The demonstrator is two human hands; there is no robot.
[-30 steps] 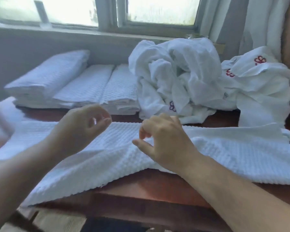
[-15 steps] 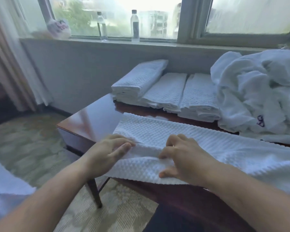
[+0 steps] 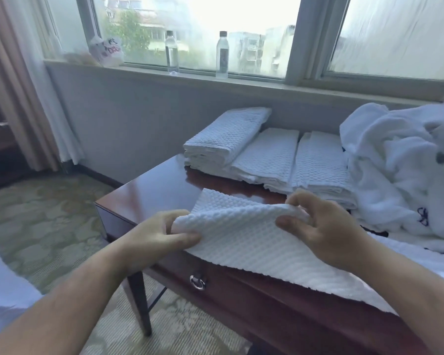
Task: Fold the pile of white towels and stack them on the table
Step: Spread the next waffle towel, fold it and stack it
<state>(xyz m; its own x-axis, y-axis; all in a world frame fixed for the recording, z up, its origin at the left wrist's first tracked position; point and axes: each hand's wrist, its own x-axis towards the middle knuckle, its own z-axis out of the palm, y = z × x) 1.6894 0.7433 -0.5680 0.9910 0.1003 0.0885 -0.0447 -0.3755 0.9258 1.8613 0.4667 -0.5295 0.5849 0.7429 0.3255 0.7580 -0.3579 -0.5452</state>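
Observation:
A white waffle-textured towel (image 3: 241,242) lies lengthwise along the front of the dark wooden table (image 3: 154,190), its near edge hanging over the front. My left hand (image 3: 154,237) pinches its left end at the near corner. My right hand (image 3: 321,226) pinches the same end at the far corner. That end is lifted off the table. Folded white towels (image 3: 267,155) sit in stacks at the back of the table. A loose pile of white towels (image 3: 400,170) with dark embroidery lies at the right.
Two clear bottles (image 3: 222,55) and a plastic bag (image 3: 105,51) stand on the windowsill behind the table. A curtain (image 3: 23,85) hangs at the left. The table front has a drawer with a ring pull (image 3: 198,281). Patterned carpet covers the floor at the left.
My view swung to the left end of the towel. Both hands went from hovering, to pressing the towel, to pinching its left end and lifting it off the table.

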